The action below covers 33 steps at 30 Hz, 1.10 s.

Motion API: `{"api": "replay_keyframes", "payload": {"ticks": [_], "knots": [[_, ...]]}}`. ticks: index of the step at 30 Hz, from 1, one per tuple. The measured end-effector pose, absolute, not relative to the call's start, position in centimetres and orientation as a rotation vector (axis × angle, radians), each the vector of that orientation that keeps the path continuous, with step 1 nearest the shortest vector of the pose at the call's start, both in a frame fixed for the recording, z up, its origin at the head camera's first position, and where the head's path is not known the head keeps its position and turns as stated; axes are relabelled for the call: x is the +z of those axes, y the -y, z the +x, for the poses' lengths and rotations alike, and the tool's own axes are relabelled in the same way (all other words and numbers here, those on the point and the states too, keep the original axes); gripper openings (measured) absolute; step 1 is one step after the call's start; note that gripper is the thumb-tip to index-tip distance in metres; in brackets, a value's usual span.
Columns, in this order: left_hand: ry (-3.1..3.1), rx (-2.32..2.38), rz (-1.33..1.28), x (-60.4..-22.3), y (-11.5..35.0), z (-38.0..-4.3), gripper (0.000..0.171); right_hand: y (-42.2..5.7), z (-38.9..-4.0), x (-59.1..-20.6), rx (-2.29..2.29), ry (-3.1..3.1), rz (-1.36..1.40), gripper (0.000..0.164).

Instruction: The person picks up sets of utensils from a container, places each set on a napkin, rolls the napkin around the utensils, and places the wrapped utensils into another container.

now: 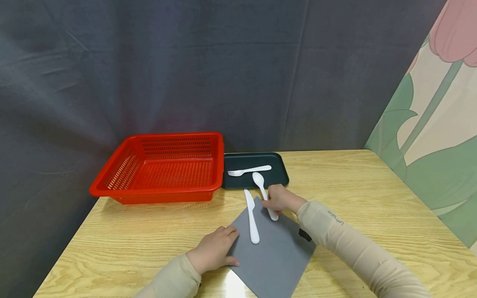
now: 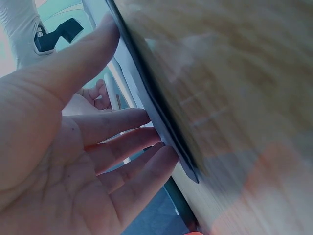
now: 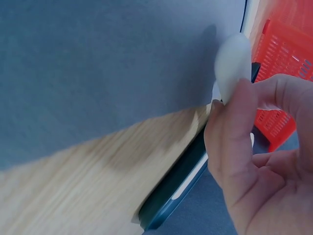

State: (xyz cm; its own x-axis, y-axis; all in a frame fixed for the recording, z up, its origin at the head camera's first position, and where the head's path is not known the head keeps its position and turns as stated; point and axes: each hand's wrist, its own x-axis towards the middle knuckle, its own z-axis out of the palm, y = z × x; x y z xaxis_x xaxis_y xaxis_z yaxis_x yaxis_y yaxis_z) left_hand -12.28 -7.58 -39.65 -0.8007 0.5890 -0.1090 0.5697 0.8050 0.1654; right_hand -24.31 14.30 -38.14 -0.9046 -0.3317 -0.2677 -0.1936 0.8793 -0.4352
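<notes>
My right hand [image 1: 279, 198] pinches a white plastic spoon [image 1: 263, 193] by its handle. The spoon's bowl points away over the front rim of a dark tray [image 1: 282, 169], and its handle end is over a grey square mat [image 1: 277, 256]. To its left, a white plastic knife [image 1: 252, 221] lies on the mat with its tip past the far corner. On the tray is a white fork [image 1: 250, 170]. My left hand [image 1: 216, 249] rests at the mat's left edge; in the left wrist view, its extended fingertips [image 2: 168, 154] touch that edge.
A red slotted basket [image 1: 164, 198] stands on the wooden table [image 1: 354, 194] at the back left, right beside the tray. Behind the table hangs a dark curtain [image 1: 253, 82]. On the right is a wall with a flower pattern [image 1: 439, 124].
</notes>
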Motion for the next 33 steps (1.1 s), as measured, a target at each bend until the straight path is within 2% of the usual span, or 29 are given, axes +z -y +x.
{"api": "replay_keyframes", "payload": {"ticks": [33], "knots": [[-2.841, 0.181, 0.921, -39.5, 7.6, -12.3, 0.070, -13.2, -23.2, -38.2, -0.572, -2.674, -0.250, 0.030]]}}
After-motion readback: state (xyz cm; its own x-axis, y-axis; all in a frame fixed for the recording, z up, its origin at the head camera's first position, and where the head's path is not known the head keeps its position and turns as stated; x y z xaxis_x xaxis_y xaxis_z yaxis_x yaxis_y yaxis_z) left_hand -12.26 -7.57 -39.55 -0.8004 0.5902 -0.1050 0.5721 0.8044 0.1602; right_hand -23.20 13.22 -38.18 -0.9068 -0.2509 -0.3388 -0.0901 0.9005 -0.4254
